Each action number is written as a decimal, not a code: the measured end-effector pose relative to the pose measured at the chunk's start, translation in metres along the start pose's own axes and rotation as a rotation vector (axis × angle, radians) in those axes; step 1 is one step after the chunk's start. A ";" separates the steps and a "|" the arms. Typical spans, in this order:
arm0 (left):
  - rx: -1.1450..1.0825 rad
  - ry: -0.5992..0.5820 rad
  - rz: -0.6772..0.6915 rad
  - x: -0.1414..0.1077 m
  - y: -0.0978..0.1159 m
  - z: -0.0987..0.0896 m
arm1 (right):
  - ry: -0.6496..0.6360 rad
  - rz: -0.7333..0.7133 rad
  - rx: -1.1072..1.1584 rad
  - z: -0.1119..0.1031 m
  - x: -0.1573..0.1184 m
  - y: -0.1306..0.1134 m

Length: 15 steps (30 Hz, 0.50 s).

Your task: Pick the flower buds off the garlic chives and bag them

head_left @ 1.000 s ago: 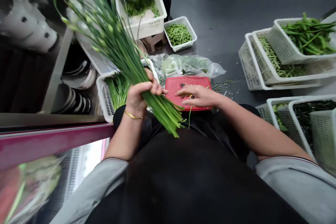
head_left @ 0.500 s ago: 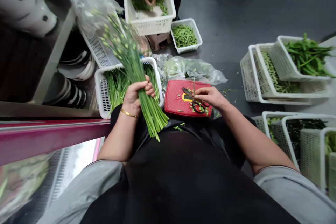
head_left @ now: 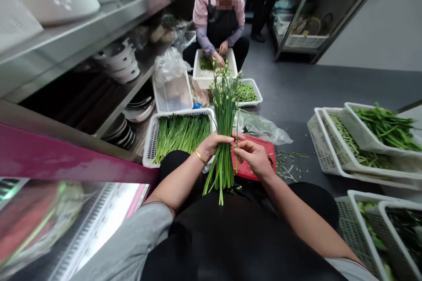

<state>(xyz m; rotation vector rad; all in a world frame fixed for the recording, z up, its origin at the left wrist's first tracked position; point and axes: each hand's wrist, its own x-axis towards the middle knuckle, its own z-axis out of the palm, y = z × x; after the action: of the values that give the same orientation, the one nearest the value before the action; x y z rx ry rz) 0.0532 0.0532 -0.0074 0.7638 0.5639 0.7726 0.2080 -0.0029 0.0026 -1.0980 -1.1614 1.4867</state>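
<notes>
A bunch of flowering garlic chives (head_left: 224, 109) stands upright at centre frame, buds up and stems down, clamped in the left hand (head_left: 214, 145). The right hand (head_left: 253, 158) pinches a stem (head_left: 237, 153) beside it, above a red cutting board (head_left: 252, 171).

Red cutting board (head_left: 248, 169) partly hidden behind my fingers (head_left: 244, 152) and the chive bundle (head_left: 224, 140), white basket (head_left: 354, 232) cut off at lower right, things on the far metal rack (head_left: 306, 26) too small to tell
</notes>
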 end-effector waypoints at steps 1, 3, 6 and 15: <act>0.016 -0.013 0.013 0.003 0.005 0.002 | 0.025 -0.036 -0.011 0.000 0.002 -0.008; 0.044 -0.038 0.040 0.013 0.017 0.007 | 0.075 -0.105 -0.034 -0.001 0.010 -0.024; 0.054 -0.100 0.098 0.027 0.039 0.017 | 0.104 -0.191 -0.074 -0.001 0.022 -0.046; 0.177 -0.050 0.061 0.008 0.018 0.024 | -0.015 -0.017 -0.272 -0.025 0.003 -0.035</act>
<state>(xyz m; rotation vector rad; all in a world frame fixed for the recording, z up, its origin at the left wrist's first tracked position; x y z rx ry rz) 0.0679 0.0585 0.0197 0.9648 0.5717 0.7640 0.2370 0.0084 0.0329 -1.2561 -1.4100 1.3532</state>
